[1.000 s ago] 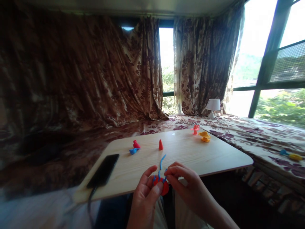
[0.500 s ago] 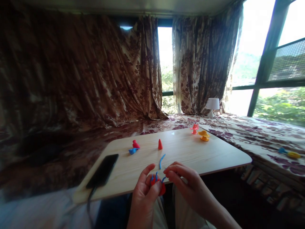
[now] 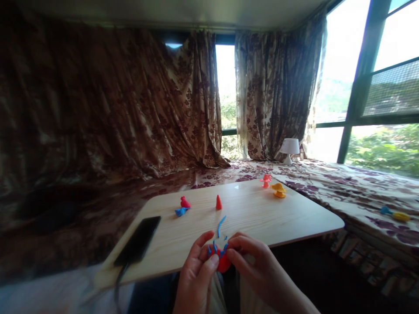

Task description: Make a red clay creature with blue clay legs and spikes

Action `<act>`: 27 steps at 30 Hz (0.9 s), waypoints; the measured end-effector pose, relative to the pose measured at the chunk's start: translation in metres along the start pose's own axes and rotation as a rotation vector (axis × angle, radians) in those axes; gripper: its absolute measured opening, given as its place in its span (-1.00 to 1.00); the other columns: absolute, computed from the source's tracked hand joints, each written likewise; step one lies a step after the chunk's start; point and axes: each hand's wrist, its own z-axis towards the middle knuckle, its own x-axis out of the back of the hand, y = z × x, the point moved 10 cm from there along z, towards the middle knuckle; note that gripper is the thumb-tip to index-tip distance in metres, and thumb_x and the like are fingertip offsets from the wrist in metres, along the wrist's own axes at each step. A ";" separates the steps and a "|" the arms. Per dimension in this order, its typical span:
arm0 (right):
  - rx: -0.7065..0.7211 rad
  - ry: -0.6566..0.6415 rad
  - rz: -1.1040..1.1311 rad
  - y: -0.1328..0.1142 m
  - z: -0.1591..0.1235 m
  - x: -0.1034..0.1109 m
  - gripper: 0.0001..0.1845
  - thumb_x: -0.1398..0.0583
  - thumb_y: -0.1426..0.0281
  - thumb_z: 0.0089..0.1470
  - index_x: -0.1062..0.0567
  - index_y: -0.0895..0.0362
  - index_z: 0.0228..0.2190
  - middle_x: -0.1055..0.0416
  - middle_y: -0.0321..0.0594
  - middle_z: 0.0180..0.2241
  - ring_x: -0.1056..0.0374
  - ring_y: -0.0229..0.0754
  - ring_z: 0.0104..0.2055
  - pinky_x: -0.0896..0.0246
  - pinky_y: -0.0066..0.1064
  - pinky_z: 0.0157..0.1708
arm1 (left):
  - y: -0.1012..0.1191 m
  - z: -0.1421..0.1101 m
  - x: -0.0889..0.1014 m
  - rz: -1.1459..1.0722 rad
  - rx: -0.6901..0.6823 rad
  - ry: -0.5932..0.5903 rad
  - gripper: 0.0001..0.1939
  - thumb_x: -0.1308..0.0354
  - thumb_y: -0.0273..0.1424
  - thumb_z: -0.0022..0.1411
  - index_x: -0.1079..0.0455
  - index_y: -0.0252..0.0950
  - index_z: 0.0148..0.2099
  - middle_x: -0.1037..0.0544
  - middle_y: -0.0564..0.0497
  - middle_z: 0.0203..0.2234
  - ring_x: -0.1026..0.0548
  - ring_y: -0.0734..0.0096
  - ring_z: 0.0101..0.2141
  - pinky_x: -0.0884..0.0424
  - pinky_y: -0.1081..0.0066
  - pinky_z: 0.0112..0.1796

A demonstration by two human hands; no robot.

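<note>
Low over the table's near edge, my left hand [image 3: 197, 271] grips a red modelling-clay piece [image 3: 224, 263] between thumb and fingers. Thin blue clay strips [image 3: 215, 247] stick up from its top. My right hand [image 3: 254, 257] is closed at the piece's right side, its thumb and fingertips pinching at a blue strip there; the exact contact is partly hidden. Just beyond the hands lies a loose, curved blue clay strip [image 3: 221, 226], with a tiny blue bit [image 3: 225, 237] nearer. Farther back a red clay cone [image 3: 219, 203] stands upright.
On the wooden table [image 3: 186, 235] are a phone [image 3: 139, 240] with a cable, a pink clay figure [image 3: 185, 202], a blue one [image 3: 181, 211], a coral one [image 3: 266, 180] and a yellow one [image 3: 278, 190]. A yellow-and-blue piece [image 3: 400, 216] and a lamp [image 3: 290, 147] sit beyond on patterned cloth.
My right hand has moved down and left, from just above the red piece to its right-hand blue strip. My left hand keeps its hold. The view has tilted slightly.
</note>
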 end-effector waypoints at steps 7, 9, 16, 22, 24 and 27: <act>-0.026 0.051 0.045 0.000 0.002 0.003 -0.87 -0.17 0.48 0.06 -0.45 0.16 -0.51 -0.37 -0.31 -0.52 -0.31 -0.30 -0.47 -0.20 -0.52 -0.44 | -0.003 0.000 -0.004 -0.006 0.012 -0.069 -0.48 -0.37 -0.37 -0.08 -0.38 -0.23 -0.02 -0.60 0.01 -0.40 -0.54 0.40 -0.34 -0.37 0.50 -0.27; -0.030 0.057 0.047 0.001 0.002 0.003 -0.83 -0.16 0.46 0.07 -0.44 0.16 -0.54 -0.36 -0.32 -0.53 -0.30 -0.31 -0.48 -0.20 -0.52 -0.45 | -0.005 0.000 -0.004 0.005 0.015 -0.071 -0.48 -0.36 -0.38 -0.08 -0.38 -0.23 -0.02 -0.60 0.01 -0.39 -0.54 0.40 -0.34 -0.37 0.51 -0.29; -0.044 0.018 0.041 0.003 -0.001 0.005 -0.84 -0.14 0.43 0.14 -0.49 0.14 -0.44 -0.42 -0.28 -0.41 -0.35 -0.26 -0.36 -0.22 -0.49 -0.34 | -0.002 -0.002 0.000 0.008 -0.008 -0.001 -0.51 -0.34 -0.40 -0.04 -0.37 -0.27 -0.01 -0.60 0.00 -0.37 -0.54 0.44 -0.36 -0.38 0.51 -0.25; -0.062 0.032 0.060 0.008 -0.002 0.000 -0.95 -0.20 0.51 0.03 -0.45 0.14 -0.44 -0.39 -0.28 -0.33 -0.36 -0.24 -0.29 -0.23 -0.49 -0.34 | -0.001 -0.003 -0.002 0.037 -0.021 -0.023 -0.51 -0.34 -0.38 -0.06 -0.37 -0.25 -0.03 -0.61 -0.02 -0.37 -0.55 0.35 -0.34 -0.40 0.46 -0.28; -0.068 0.039 0.075 0.008 -0.002 -0.001 -0.94 -0.18 0.51 0.03 -0.44 0.14 -0.45 -0.38 -0.29 -0.37 -0.35 -0.25 -0.32 -0.23 -0.49 -0.37 | 0.001 -0.004 -0.002 0.049 -0.042 -0.028 -0.51 -0.34 -0.38 -0.07 -0.37 -0.24 -0.04 -0.61 -0.02 -0.36 -0.56 0.31 -0.31 -0.40 0.44 -0.27; -0.102 0.016 0.132 0.010 -0.002 -0.003 -0.98 -0.19 0.47 0.04 -0.43 0.15 -0.44 -0.38 -0.30 -0.40 -0.36 -0.25 -0.36 -0.24 -0.48 -0.37 | 0.000 -0.004 -0.002 0.031 -0.030 -0.035 -0.50 -0.33 -0.39 -0.07 -0.36 -0.23 -0.02 -0.61 -0.01 -0.37 -0.56 0.27 -0.27 -0.40 0.39 -0.22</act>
